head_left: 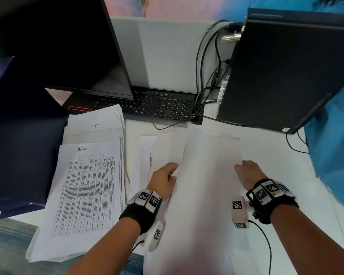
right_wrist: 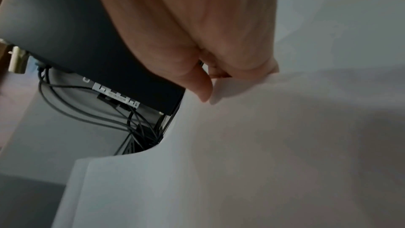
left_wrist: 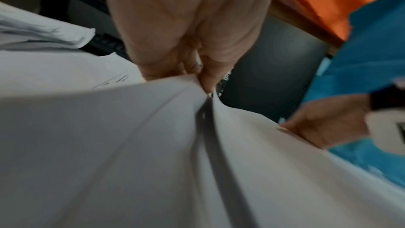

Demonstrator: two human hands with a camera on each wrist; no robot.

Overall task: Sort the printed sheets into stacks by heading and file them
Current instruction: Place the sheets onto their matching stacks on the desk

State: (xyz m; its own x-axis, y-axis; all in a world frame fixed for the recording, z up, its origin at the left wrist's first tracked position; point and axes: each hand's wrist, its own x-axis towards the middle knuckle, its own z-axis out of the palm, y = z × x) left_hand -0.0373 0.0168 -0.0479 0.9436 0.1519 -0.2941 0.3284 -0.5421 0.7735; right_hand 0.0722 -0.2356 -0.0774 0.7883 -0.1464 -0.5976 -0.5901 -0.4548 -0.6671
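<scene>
Sorted stacks [head_left: 87, 175] left of held sheets [head_left: 209, 175]

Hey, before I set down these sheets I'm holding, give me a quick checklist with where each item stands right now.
1. Left hand grips the held sheets: ok.
2. Right hand pinches their other edge: ok.
3. Heading on the held sheets readable: cannot tell, the side showing looks blank.
4. Admin stack in view with its heading legible: ok.
5. IT stack visible behind it: ok.
6. Stacks squared up: not ok, edges fan out.

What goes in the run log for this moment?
step: sorting | left hand: grips blank-side sheets | right hand: grips same sheets | Admin stack: on desk
</scene>
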